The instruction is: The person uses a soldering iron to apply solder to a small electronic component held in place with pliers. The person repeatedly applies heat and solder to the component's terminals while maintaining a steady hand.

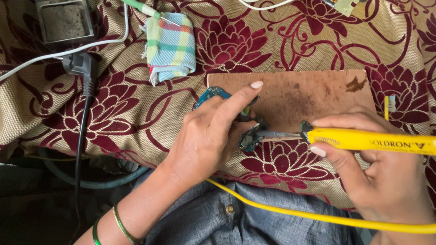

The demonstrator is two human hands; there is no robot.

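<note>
Holding a yellow soldering iron (376, 141), right hand (388, 177) touches circuit board (250, 139).

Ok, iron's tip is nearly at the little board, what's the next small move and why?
Probably ease the yellow soldering iron in the right hand slightly left, so its tip meets the small circuit board. The left hand already pins that board against the brown wooden board, and the tip sits right at its edge.
</note>
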